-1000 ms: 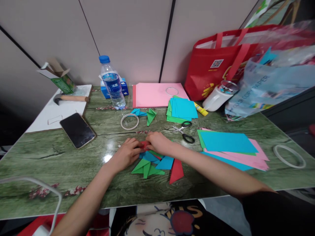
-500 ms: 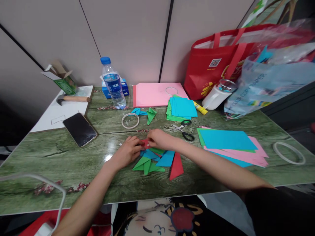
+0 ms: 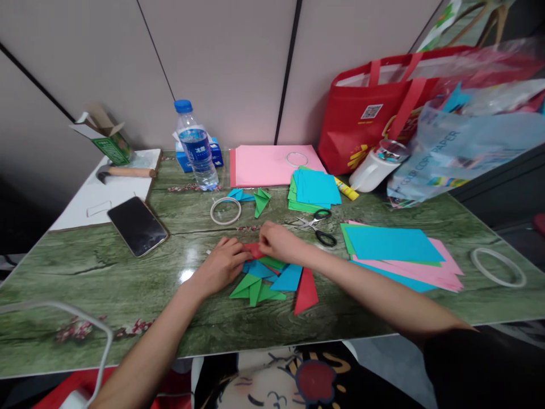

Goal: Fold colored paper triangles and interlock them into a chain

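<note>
Both hands meet at a small piece of red paper in the middle of the table. My left hand is closed, its fingertips on the paper's left edge. With bent fingers, my right hand grips the right side of the same paper; its fingertips are partly hidden. Just below lie folded paper pieces: green ones, a blue one and a red one, overlapping one another. Black-handled scissors rest partly open beyond my right forearm.
Blue, green and pink sheets lie right. A tape roll, blue-green paper squares, a water bottle and a glue stick stand or lie farther back. Left are a phone and a hammer; bags stand back right.
My right hand has shifted slightly to the right along the red paper, and more of the paper shows between the hands. My left hand stays almost in place.
</note>
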`<move>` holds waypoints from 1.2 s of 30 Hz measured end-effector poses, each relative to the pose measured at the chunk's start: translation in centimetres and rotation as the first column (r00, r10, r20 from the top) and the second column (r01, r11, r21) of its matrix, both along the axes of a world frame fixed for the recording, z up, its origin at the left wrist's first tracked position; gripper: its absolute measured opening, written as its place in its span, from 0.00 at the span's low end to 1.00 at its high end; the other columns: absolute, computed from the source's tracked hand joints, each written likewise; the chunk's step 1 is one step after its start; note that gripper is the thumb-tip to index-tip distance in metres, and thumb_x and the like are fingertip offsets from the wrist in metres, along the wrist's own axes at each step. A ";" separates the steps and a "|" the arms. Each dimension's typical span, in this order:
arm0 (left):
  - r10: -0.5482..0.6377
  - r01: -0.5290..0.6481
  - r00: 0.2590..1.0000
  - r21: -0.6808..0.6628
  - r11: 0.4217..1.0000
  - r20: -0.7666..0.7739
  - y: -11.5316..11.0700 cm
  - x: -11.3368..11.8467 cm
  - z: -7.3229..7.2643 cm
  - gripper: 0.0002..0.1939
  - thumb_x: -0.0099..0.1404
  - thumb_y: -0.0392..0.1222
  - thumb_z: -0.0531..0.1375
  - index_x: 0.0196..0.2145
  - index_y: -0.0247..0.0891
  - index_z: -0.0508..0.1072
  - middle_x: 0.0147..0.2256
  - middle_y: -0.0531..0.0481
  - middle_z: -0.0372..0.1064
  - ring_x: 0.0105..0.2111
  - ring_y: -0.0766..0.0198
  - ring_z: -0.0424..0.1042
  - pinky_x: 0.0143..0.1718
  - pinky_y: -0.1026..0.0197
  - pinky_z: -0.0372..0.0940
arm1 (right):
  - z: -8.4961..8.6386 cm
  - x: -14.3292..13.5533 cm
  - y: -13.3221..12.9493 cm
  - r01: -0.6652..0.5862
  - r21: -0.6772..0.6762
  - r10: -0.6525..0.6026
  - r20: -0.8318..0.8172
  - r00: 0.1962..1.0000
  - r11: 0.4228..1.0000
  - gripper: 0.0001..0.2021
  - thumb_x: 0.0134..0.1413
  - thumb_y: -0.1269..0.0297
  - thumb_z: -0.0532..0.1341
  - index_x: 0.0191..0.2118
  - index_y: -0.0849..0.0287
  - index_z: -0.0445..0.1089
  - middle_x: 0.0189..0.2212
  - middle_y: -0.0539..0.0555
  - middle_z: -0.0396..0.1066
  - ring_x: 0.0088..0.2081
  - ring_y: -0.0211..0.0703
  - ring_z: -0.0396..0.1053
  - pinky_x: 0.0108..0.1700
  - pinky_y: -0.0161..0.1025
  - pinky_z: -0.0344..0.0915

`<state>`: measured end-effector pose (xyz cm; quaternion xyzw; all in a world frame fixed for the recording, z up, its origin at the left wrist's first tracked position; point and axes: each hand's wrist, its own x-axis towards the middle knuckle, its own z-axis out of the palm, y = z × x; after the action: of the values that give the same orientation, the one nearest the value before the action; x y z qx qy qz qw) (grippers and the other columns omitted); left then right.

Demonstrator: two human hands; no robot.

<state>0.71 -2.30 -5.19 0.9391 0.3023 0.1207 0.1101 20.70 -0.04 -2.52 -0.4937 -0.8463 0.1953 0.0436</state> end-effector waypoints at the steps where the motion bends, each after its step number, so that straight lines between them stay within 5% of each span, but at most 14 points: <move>1: 0.009 -0.009 1.000 -0.006 1.000 -0.002 -0.1 0.1 0.1 0.12 0.65 0.32 0.50 0.44 0.38 0.69 0.36 0.47 0.67 0.39 0.59 0.63 0.43 0.55 0.57 | 0.0 0.8 0.2 0.054 0.009 -0.053 -0.060 0.997 0.999 0.05 0.50 0.74 0.57 0.30 0.66 0.70 0.31 0.58 0.70 0.35 0.41 0.69 0.37 0.34 0.62; 5: 0.072 -0.070 0.997 -0.057 0.996 0.030 -0.2 0.2 0.3 0.11 0.65 0.32 0.49 0.45 0.36 0.65 0.36 0.47 0.65 0.38 0.59 0.62 0.43 0.55 0.58 | 0.9 6.0 -0.1 0.238 -0.098 -0.257 -0.418 0.872 0.966 0.01 0.48 0.73 0.59 0.27 0.64 0.66 0.36 0.57 0.71 0.36 0.39 0.70 0.37 0.33 0.64; 8: 0.099 -0.096 0.994 -0.077 0.992 0.044 -0.2 0.4 0.3 0.10 0.65 0.33 0.50 0.43 0.36 0.65 0.36 0.47 0.65 0.37 0.59 0.62 0.42 0.55 0.59 | 2.2 11.2 -1.9 0.052 -0.349 -0.266 -0.601 0.754 0.936 0.07 0.53 0.63 0.59 0.33 0.62 0.67 0.32 0.55 0.74 0.32 0.39 0.72 0.35 0.35 0.66; 11: 0.083 -0.081 0.996 -0.061 0.995 0.038 0.0 0.5 0.1 0.08 0.66 0.34 0.49 0.40 0.36 0.66 0.34 0.47 0.65 0.36 0.58 0.62 0.41 0.55 0.59 | 2.6 14.8 -4.2 -0.168 -0.507 -0.124 -0.492 0.862 0.845 0.12 0.57 0.57 0.57 0.40 0.61 0.71 0.24 0.53 0.74 0.27 0.41 0.72 0.31 0.37 0.68; 14: 0.073 -0.071 0.996 -0.036 0.997 0.049 0.2 0.6 -0.1 0.08 0.67 0.36 0.49 0.39 0.36 0.67 0.33 0.47 0.64 0.35 0.59 0.62 0.39 0.56 0.59 | 1.6 15.3 -6.2 0.067 -0.116 -0.098 -0.291 0.952 0.991 0.11 0.59 0.61 0.55 0.37 0.57 0.73 0.30 0.54 0.75 0.31 0.44 0.73 0.35 0.40 0.69; 17: 0.069 -0.067 0.996 -0.024 0.997 0.059 0.4 0.7 0.0 0.10 0.69 0.37 0.48 0.38 0.36 0.68 0.32 0.47 0.65 0.35 0.59 0.62 0.39 0.56 0.59 | 0.2 13.4 -7.6 -0.029 0.272 0.064 -0.121 0.991 0.962 0.19 0.57 0.73 0.52 0.53 0.56 0.66 0.54 0.60 0.65 0.53 0.51 0.65 0.49 0.48 0.66; 20: 0.063 -0.062 0.997 -0.026 0.998 0.048 0.5 0.8 0.3 0.10 0.69 0.37 0.48 0.37 0.36 0.68 0.32 0.48 0.66 0.35 0.59 0.63 0.39 0.56 0.59 | -0.6 11.4 -8.3 -0.246 0.308 0.225 0.101 0.969 0.919 0.29 0.53 0.80 0.51 0.60 0.55 0.57 0.61 0.60 0.54 0.60 0.54 0.55 0.52 0.53 0.63; 25: 0.030 -0.029 0.999 -0.040 0.999 0.037 1.0 1.0 0.8 0.08 0.68 0.36 0.50 0.36 0.37 0.69 0.31 0.49 0.67 0.34 0.60 0.64 0.39 0.57 0.59 | -0.5 10.9 -8.6 -0.144 0.341 0.104 0.132 0.986 0.929 0.27 0.52 0.83 0.50 0.57 0.59 0.61 0.56 0.64 0.60 0.54 0.53 0.62 0.45 0.49 0.69; 27: 0.025 -0.023 0.999 -0.048 0.999 0.038 1.2 1.1 0.9 0.09 0.68 0.37 0.50 0.36 0.37 0.70 0.31 0.49 0.67 0.34 0.60 0.64 0.37 0.58 0.59 | -0.5 11.1 -9.0 -0.201 0.306 0.165 0.139 0.976 0.931 0.28 0.53 0.82 0.50 0.59 0.57 0.58 0.58 0.62 0.59 0.56 0.53 0.60 0.47 0.49 0.69; 32: 0.022 -0.018 0.997 -0.065 0.998 0.072 1.6 1.2 0.6 0.09 0.68 0.37 0.51 0.36 0.37 0.71 0.31 0.48 0.68 0.35 0.60 0.65 0.38 0.58 0.60 | -0.5 10.5 -10.1 -0.361 0.334 0.319 0.174 0.932 0.871 0.30 0.57 0.78 0.52 0.64 0.59 0.48 0.64 0.59 0.49 0.65 0.53 0.44 0.61 0.58 0.53; 36: 0.022 -0.016 0.995 -0.065 0.998 0.094 1.4 1.1 0.4 0.08 0.67 0.36 0.51 0.36 0.37 0.70 0.31 0.49 0.68 0.35 0.61 0.65 0.38 0.58 0.60 | -1.0 9.7 -9.0 -0.470 0.391 0.434 0.183 0.882 0.791 0.28 0.57 0.79 0.51 0.63 0.65 0.50 0.63 0.61 0.50 0.66 0.52 0.42 0.64 0.60 0.45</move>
<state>1.77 -0.89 -4.81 0.9254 0.3092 0.1566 0.1535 30.41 -9.09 -3.52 -0.2630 -0.9625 -0.0095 0.0664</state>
